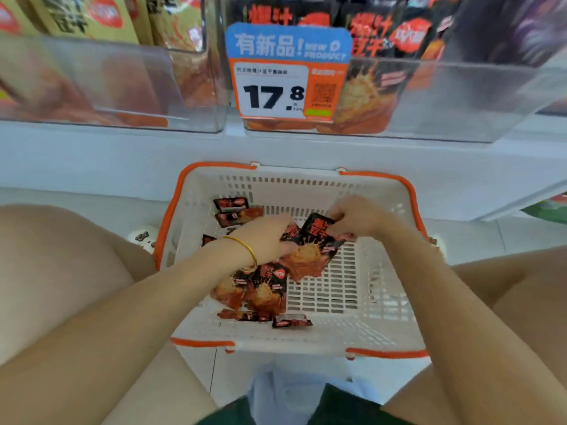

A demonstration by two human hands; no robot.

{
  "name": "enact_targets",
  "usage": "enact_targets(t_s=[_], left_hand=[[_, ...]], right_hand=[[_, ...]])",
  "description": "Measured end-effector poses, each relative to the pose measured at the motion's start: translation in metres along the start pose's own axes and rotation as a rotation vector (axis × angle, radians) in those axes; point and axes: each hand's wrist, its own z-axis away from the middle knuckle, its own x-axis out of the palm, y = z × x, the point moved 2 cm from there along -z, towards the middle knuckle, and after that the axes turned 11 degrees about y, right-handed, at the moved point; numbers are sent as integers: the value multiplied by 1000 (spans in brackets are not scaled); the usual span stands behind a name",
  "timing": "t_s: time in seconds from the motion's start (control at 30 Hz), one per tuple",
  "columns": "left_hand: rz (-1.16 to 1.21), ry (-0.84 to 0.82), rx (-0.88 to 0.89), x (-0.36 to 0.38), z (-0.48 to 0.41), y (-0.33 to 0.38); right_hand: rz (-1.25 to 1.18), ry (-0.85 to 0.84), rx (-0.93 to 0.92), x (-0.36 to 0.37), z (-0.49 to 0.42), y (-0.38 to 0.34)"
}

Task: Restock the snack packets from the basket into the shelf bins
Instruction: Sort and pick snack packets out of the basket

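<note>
Crouched with bare knees [61,271] at 9 and 3 o'clock, gripping snack packets [310,259] in curled left hand [267,237], pinching the top one with right hand [356,216] over basket [306,342], leaving loose packets [260,292] at 7 and 11 o'clock for well-filled shelf bin [460,96] at 12, seemingly late on.

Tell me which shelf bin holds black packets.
The right-hand bin, with the 17.8 price tag on its front, holds black packets; the left bin holds yellow packets.
</note>
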Motion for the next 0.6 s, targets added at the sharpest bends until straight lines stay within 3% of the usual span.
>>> enact_targets(t_s=[0.17,0.27,0.43,0.53,0.6], left_hand=[[240,259,121,-28,16,47],[367,378,205,-52,24,75],[422,574,356,-108,35,127],[485,862,445,-138,41,145],[241,1126,528,-151,43,146]], right_hand=[[-184,226,-98,-61,67,-24],[-535,431,-34,-87,102,-16],[-659,459,-154,-120,140,-19],[-815,757,-212,-165,144,-20],[-843,994,-215,-200,139,-15]])
